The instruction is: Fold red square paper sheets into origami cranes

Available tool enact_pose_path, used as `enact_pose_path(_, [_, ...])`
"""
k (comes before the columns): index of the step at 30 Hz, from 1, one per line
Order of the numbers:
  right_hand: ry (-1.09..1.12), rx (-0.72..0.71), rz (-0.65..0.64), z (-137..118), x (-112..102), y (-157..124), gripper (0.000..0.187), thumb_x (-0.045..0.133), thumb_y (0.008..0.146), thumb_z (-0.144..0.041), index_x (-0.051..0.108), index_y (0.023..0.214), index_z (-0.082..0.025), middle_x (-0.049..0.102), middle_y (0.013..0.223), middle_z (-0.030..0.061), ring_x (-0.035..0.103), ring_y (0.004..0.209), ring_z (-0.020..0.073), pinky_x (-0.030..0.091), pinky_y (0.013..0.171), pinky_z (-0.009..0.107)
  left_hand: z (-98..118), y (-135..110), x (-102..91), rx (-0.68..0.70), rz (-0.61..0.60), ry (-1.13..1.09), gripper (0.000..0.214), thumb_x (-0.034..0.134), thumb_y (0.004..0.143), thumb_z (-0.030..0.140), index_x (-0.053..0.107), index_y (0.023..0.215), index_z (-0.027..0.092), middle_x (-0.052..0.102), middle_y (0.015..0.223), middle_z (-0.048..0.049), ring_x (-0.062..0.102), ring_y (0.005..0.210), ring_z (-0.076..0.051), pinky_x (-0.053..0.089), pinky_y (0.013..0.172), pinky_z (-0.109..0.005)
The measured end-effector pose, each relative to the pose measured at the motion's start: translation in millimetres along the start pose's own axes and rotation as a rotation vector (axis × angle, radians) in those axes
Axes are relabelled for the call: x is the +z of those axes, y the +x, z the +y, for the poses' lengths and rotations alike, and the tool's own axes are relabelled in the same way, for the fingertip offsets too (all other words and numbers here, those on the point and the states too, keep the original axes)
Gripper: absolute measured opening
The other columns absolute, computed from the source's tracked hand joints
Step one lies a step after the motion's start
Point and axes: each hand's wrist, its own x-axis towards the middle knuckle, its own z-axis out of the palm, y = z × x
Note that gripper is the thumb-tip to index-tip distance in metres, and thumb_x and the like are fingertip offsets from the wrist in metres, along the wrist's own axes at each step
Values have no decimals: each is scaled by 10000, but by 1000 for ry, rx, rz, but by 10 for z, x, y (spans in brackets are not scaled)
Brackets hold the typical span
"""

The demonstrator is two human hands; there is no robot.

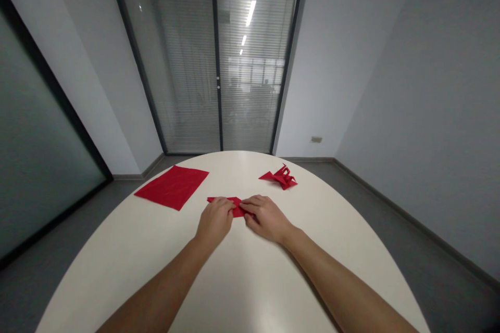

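A partly folded red paper (235, 204) lies flat on the white round table (250, 281), near its middle. My left hand (214, 220) rests on the paper's left part with its fingers curled down onto it. My right hand (266, 217) presses the paper's right part, fingers bent and held together. Most of the paper is hidden under both hands; only a red strip shows between and beyond the knuckles.
A flat stack of red paper sheets (172, 186) lies at the table's far left. A finished folded red paper figure (281, 177) stands at the far right. Behind the table are glass doors with blinds (219, 62) and grey walls.
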Motion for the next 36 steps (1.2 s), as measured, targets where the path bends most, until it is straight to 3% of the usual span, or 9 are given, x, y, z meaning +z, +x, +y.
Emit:
enact_pose_path(4, [10, 21, -185, -107, 53, -21, 603, 515, 962, -393, 442, 1493, -116, 454, 1529, 189, 394, 1434, 318, 288, 1169, 529, 65, -71, 28, -45, -63, 0, 391, 484, 906, 131, 677, 1244, 167, 644, 1356, -110, 587, 1267, -229, 469, 1076, -366])
enact_pose_path(7, [14, 124, -305, -89, 55, -38, 748, 446, 979, -501, 290, 1563, -61, 275, 1604, 227, 241, 1510, 340, 168, 1218, 568, 91, -117, 62, 1, -123, 32, 498, 444, 910, 139, 558, 1392, 91, 496, 1509, -159, 474, 1396, -245, 391, 1161, -386])
enact_pose_path(10, [20, 173, -348, -54, 31, -37, 799, 411, 977, -548, 235, 1578, -52, 201, 1625, 216, 169, 1529, 332, 113, 1233, 566, 91, -135, 91, 46, -177, 88, 537, 403, 932, 165, 477, 1449, 39, 430, 1545, -189, 393, 1452, -271, 340, 1194, -441])
enact_pose_path(15, [28, 202, -393, -53, 1, -15, 862, 362, 968, -617, 197, 1580, -34, 154, 1636, 206, 123, 1540, 313, 72, 1243, 547, 96, -155, 104, -39, -170, 229, 550, 376, 960, 218, 448, 1452, -18, 418, 1537, -228, 391, 1448, -313, 333, 1180, -492])
enact_pose_path(20, [28, 212, -395, -63, 4, -7, 875, 384, 955, -621, 182, 1587, -50, 146, 1641, 190, 117, 1542, 305, 55, 1248, 531, 101, -178, 90, -156, -81, 297, 553, 387, 953, 222, 468, 1404, -89, 439, 1494, -303, 399, 1436, -354, 314, 1182, -495])
enact_pose_path(23, [29, 212, -379, -62, 15, -12, 871, 402, 950, -606, 176, 1589, -58, 144, 1642, 188, 124, 1539, 320, 71, 1244, 544, 104, -160, 77, -39, -55, 246, 581, 378, 929, 175, 405, 1466, -45, 376, 1559, -244, 326, 1481, -318, 276, 1212, -488])
enact_pose_path(27, [21, 195, -357, -64, 28, -21, 818, 435, 948, -503, 178, 1591, -66, 170, 1638, 185, 154, 1533, 326, 92, 1243, 546, 115, -111, 94, 139, -154, 131, 584, 339, 939, 159, 374, 1510, 46, 355, 1594, -157, 308, 1495, -243, 288, 1221, -446])
enact_pose_path(30, [11, 194, -346, -66, 31, -23, 773, 431, 952, -452, 230, 1576, -42, 201, 1628, 195, 181, 1527, 323, 110, 1244, 534, 120, -90, 119, 111, -215, 110, 538, 323, 968, 194, 434, 1477, 59, 398, 1567, -167, 350, 1476, -248, 316, 1205, -464])
enact_pose_path(36, [-14, 167, -292, -4, 17, -29, 683, 412, 972, -408, 321, 1550, -57, 316, 1597, 181, 287, 1495, 321, 174, 1227, 550, 94, -92, 121, 43, -214, 141, 545, 349, 967, 216, 429, 1476, 38, 388, 1565, -188, 348, 1475, -273, 306, 1205, -482])
